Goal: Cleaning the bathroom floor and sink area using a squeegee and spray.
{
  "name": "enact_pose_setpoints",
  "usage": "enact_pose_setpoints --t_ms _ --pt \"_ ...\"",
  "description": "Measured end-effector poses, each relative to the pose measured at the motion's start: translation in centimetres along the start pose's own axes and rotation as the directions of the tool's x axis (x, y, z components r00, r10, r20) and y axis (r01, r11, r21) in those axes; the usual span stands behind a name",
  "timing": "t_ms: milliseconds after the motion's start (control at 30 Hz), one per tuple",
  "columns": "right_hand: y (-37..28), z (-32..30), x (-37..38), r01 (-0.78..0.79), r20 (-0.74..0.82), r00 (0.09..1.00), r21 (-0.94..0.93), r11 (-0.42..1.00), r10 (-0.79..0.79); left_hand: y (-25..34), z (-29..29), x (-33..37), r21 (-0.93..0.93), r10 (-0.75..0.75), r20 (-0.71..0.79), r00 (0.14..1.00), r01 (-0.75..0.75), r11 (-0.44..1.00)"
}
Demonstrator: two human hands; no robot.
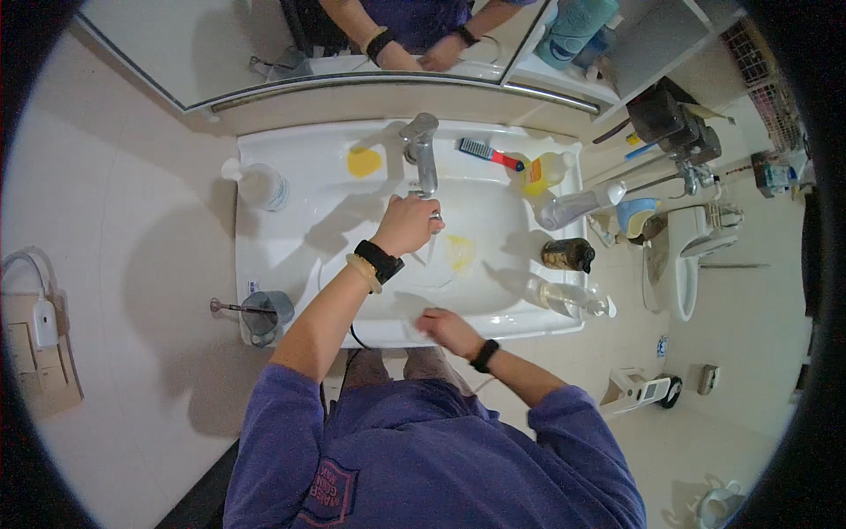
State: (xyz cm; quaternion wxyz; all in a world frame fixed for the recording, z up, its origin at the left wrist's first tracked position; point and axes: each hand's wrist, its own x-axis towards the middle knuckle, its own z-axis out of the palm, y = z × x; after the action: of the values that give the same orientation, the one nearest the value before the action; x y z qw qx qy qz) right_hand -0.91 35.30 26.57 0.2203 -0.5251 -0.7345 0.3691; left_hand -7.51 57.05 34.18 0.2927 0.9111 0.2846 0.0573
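My left hand [408, 226] reaches over the white sink [300, 141] and is closed around a silver metal piece [437, 216] just below the spout of the chrome faucet [424, 159]. A thin pale streak runs down from that piece toward the basin; I cannot tell whether it is water. A yellow smear [459, 253] lies on the basin floor to the right of this hand. Over the sink's near edge, my right hand [449, 331] is blurred, and its finger shape does not show clearly.
A yellow patch [363, 161], a red-handled brush [490, 154] and a white pump bottle [262, 187] are on the rim. Along the right stand a yellow bottle [545, 173], a dark bottle [568, 255] and clear bottles. A cup [267, 319] holds a thin handle at the left.
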Motion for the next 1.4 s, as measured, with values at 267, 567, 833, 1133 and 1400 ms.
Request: enact_pose_setpoints --t_ms 267,567,833,1133,1400 --pt "4.3 -5.0 -8.3 -0.271 0.046 0.962 0.004 0.963 0.271 -0.3 -0.1 -0.3 -0.008 -0.006 0.014 1.000 0.006 1.000" --pt "0.4 -1.2 -8.4 -0.319 -0.221 0.938 -0.240 0.917 0.268 0.3 0.0 -0.2 0.019 -0.012 0.031 0.999 0.012 1.000" --pt "-4.8 7.1 2.1 -0.318 -0.354 0.894 -0.071 0.945 0.275 0.4 0.0 -0.4 0.065 -0.030 0.050 0.998 0.026 0.998" --pt "2.3 -3.1 -12.2 -0.749 -0.645 0.490 0.034 0.662 0.587 0.4 0.3 0.0 0.035 0.011 0.008 1.000 -0.011 0.999" --pt "4.4 -1.7 -7.9 -0.789 -0.691 0.467 -0.045 0.612 0.552 1.9 3.0 2.9 -0.046 -0.016 -0.155 0.988 0.009 0.999"
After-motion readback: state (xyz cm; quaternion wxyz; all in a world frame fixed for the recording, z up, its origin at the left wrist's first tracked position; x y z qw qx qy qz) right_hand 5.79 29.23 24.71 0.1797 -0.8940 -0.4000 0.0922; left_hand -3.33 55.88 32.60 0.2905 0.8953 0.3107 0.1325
